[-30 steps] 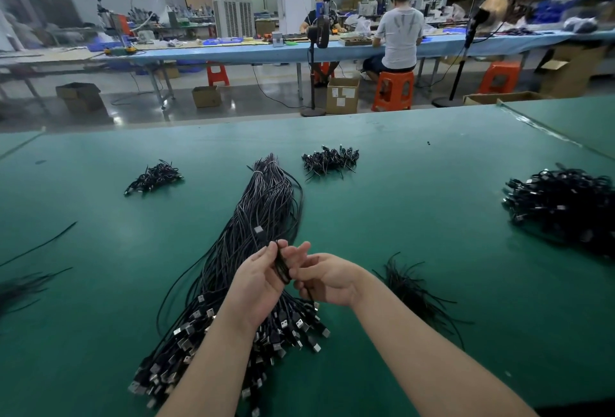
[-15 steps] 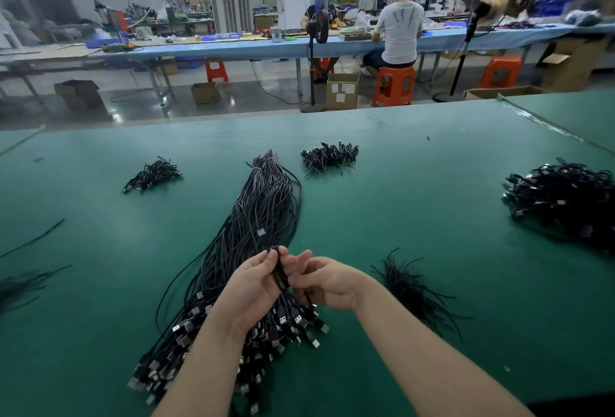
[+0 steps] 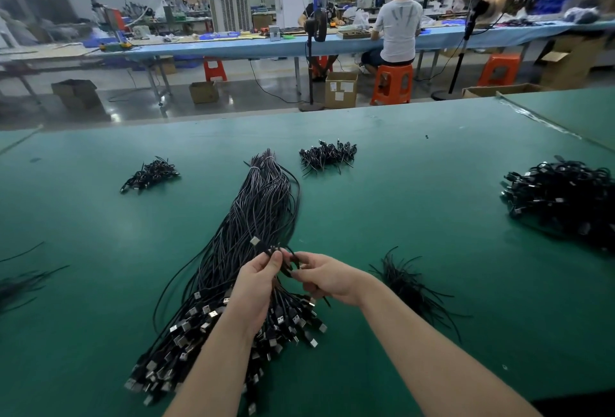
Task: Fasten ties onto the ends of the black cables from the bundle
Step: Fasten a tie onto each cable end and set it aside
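Over the near half of the long bundle of black cables on the green table, the left hand has its fingers and thumb curled round a coiled black cable, and the right hand pinches the same coil from the other side, the two hands almost touching. A loose heap of thin black ties lies just right of the bundle, a big pile of cables sits well to its right, and two small piles flank its far tip.
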Demonstrator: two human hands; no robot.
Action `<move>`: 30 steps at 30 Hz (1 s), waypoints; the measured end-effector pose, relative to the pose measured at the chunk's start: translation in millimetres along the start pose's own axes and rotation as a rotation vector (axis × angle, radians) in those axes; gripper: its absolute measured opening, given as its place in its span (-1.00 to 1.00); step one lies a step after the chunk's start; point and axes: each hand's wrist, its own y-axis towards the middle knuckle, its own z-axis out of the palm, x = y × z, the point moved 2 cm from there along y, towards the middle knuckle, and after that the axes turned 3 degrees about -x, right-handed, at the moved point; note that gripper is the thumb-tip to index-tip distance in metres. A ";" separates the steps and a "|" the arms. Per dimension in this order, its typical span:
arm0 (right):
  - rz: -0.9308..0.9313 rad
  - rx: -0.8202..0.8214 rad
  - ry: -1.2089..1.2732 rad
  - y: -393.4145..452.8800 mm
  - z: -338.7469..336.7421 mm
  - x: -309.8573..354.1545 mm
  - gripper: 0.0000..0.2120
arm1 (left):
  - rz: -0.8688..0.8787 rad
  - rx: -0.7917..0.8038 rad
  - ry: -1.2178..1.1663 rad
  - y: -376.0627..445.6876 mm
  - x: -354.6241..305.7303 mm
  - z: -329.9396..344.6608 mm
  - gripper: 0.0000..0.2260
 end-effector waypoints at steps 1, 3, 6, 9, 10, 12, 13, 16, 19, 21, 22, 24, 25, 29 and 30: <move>-0.008 -0.006 -0.040 -0.3 -0.7 1.1 -0.73 | -0.012 -0.013 -0.004 0.7 0.8 -1.1 -0.81; -0.004 -0.010 -0.137 0.5 -1.1 1.4 -0.85 | -0.032 -0.039 -0.022 2.8 3.5 -4.4 -0.82; 0.031 -0.024 -0.208 3.5 4.0 -0.8 -0.93 | -0.043 -0.039 -0.077 5.5 8.9 -6.6 -0.79; 0.046 -0.022 -0.156 6.0 9.7 -4.7 -0.91 | -0.064 -0.052 -0.088 9.1 14.1 -7.3 -0.81; 0.063 -0.026 -0.151 7.4 11.0 -7.7 -0.91 | -0.071 -0.064 -0.071 10.4 15.3 -7.0 -0.82; 0.097 -0.030 -0.192 9.3 13.0 -12.6 -0.78 | -0.079 -0.091 -0.034 11.2 17.5 -5.8 -0.82; 0.097 -0.033 -0.249 9.9 13.8 -14.5 -0.66 | -0.076 -0.102 -0.013 11.0 18.0 -4.8 -0.81; 0.036 -0.061 -0.449 9.9 15.9 -16.1 -0.46 | -0.061 -0.125 0.074 10.2 19.3 -1.6 -0.81; 0.029 -0.074 -0.516 12.8 13.1 -19.7 -0.48 | -0.075 -0.139 0.135 10.7 20.3 1.8 -0.82; 0.044 -0.070 -0.569 15.1 12.6 -24.3 -0.55 | -0.072 -0.150 0.203 11.0 20.1 3.7 -0.84; 0.044 -0.069 -0.586 16.0 12.8 -26.2 -0.57 | -0.070 -0.157 0.247 11.3 19.7 5.0 -0.84; 0.029 -0.094 -0.605 17.8 11.9 -29.4 -0.63 | -0.051 -0.176 0.326 13.0 19.6 6.9 -0.83; 0.021 -0.112 -0.602 18.7 11.4 -31.0 -0.68 | -0.029 -0.196 0.371 13.4 19.1 7.9 -0.80; -0.001 -0.169 -0.560 21.6 14.7 -31.4 -0.73 | 0.160 -0.331 0.600 11.4 16.0 11.1 -0.68; 0.001 -0.172 -0.547 22.3 15.1 -31.6 -0.71 | 0.227 -0.388 0.671 10.4 13.9 10.5 -0.69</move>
